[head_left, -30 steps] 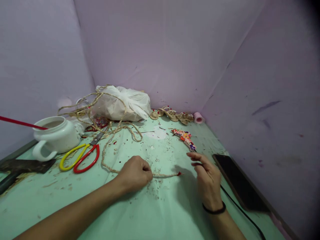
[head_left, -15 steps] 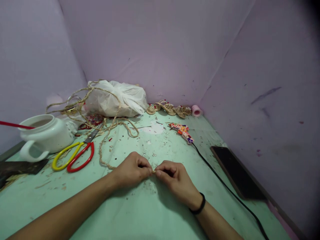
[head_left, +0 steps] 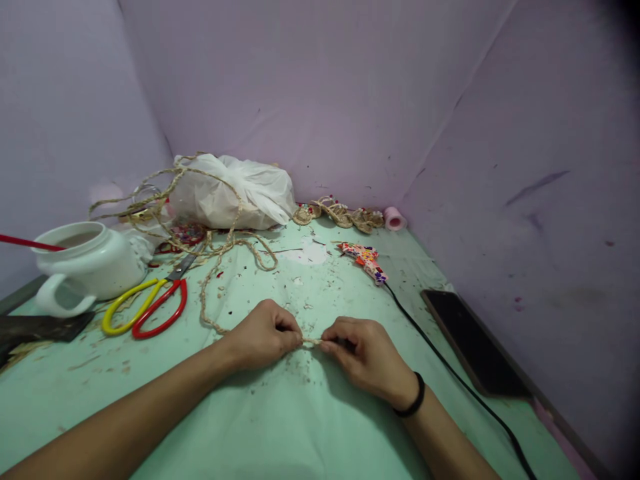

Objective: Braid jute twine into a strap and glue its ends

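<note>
**Pinching a braided cord (head_left: pixel 313 341) crosswise between left hand (head_left: pixel 263 333) and right hand (head_left: pixel 370 353)**

Grips the braided cord with thumb and fingertips of the left hand, and just beside, with a like narrow pinch of the right hand. Shows only a short span between the two, over the near middle of the green table (head_left: pixel 280 427). Runs there almost level and nearly straight, with its long axis set left to right across the view, pointing into the right fingertips. Cannot tell the exact place of the tip, for being covered there. Comes out behind the left hand heading leftward, then bends away toward the back, passing right of the scissors (head_left: pixel 180 269) to a tangle of loops by the plastic bag (head_left: pixel 260 193) and beyond the white pot (head_left: pixel 113 260). Lies apart from the flower-patterned tool (head_left: pixel 367 259) and the phone (head_left: pixel 473 341). Faces small woven sandals (head_left: pixel 341 217) and a pink spool (head_left: pixel 395 219) at the back.
</note>
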The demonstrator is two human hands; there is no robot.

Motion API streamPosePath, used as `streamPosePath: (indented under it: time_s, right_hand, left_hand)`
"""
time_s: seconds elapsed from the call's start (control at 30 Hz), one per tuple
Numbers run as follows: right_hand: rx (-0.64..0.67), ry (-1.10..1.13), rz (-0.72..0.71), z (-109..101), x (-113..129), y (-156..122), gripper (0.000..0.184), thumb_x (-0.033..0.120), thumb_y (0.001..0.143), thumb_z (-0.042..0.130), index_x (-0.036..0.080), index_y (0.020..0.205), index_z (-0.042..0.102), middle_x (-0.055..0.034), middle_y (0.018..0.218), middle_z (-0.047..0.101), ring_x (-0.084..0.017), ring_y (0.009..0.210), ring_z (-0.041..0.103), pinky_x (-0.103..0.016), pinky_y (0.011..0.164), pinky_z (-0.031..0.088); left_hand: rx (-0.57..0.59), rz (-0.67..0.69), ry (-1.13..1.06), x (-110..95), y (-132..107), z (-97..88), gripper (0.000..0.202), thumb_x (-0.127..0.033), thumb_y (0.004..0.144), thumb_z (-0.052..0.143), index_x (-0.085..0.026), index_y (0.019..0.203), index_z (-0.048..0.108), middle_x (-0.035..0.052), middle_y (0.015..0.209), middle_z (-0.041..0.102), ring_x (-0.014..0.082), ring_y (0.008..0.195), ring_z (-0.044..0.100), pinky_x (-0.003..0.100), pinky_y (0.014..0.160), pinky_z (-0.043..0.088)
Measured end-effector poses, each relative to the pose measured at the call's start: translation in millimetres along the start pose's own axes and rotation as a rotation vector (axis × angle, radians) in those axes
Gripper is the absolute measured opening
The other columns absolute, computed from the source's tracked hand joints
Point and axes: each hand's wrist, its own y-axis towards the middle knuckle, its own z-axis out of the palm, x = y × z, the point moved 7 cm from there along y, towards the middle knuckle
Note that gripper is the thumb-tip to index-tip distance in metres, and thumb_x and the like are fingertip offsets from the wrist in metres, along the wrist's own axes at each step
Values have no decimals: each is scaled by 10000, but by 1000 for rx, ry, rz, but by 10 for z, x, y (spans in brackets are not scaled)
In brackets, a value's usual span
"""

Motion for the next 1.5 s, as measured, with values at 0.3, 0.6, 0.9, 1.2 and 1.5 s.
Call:
streamPosePath:
  time_s: [0.3, 0.6, 0.9, 1.2, 1.5]
  right_hand:
    - [0, -125, 19, -35, -99, 33, 51, 235, 761, 650, 203, 728, 672, 0, 690, 655, -132, 636, 568, -235, 577, 357]
    - [-31, -229, -22, -172, -143, -11, 78, 178, 766, 628, 201, 715, 682, -5, 659, 628, -141, 654, 556, -247, 578, 352]
    - [21, -154, 104, -291, -341, -32, 136, 246, 689, 722, 260, 823, 705, -1, 781, 676, -185, 802, 558, -298, 720, 402]
    - [79, 65, 211, -243, -460, -63, 151, 287, 767, 608, 204, 850, 704, -16, 720, 676, -148, 653, 575, -250, 589, 422]
    - [-32, -109, 143, -222, -389, -10, 72, 232, 757, 614, 195, 707, 650, -6, 658, 646, -138, 602, 547, -246, 559, 384]
  left_hand:
    - [-80, -126, 119, 47, 5, -96, 172, -228, 583, 497, -118, 483, 582, -45, 432, 341, 76, 452, 279, 222, 428, 208]
    - [-88, -272, 127, 133, 7, -151, 173, -233, 530, 530, -111, 536, 652, -33, 404, 394, 86, 420, 314, 223, 415, 221]
    - [-113, -205, 172, 106, -1, -290, 175, -242, 570, 514, -118, 509, 621, -21, 455, 432, 94, 477, 358, 218, 465, 275]
    - [-133, -172, 288, 71, -19, -297, 195, -235, 599, 494, -128, 524, 638, -10, 478, 474, 105, 497, 398, 202, 468, 295]
    - [-126, -145, 353, 44, -35, -267, 194, -227, 605, 496, -139, 526, 649, 0, 475, 483, 119, 498, 419, 217, 463, 273]
